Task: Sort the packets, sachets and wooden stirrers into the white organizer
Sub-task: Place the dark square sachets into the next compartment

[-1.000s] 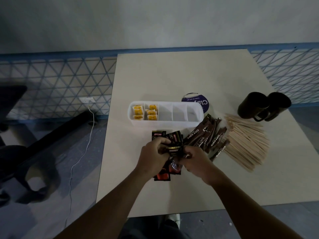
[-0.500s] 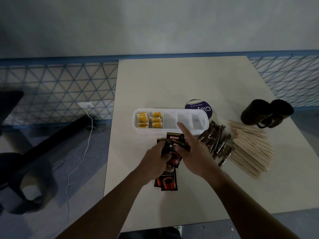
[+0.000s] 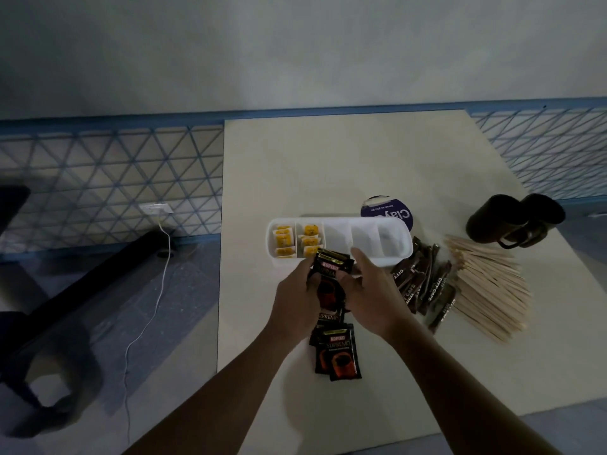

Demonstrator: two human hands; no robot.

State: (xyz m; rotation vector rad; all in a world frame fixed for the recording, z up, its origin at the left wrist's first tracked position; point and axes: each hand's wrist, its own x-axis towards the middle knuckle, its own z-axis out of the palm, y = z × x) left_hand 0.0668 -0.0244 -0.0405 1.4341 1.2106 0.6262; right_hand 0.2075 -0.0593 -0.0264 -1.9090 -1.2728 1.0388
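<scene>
White organizer [image 3: 340, 219] sits mid-table. Its two leftmost compartments hold yellow sachets [image 3: 284, 239], and the three to their right look unfilled. Just in front of its near wall, the left hand [image 3: 295, 300] grips a stack of black coffee packets [image 3: 331, 267]. The stack was gathered off the table a second ago and is now raised toward the third compartment. The right hand [image 3: 368, 290] pinches the same stack from the other side. Loose black packets [image 3: 340, 354] lie nearer the person. Brown stick sachets [image 3: 423, 280] and wooden stirrers [image 3: 486, 284] wait to the organizer's right. The drop looks imminent.
</scene>
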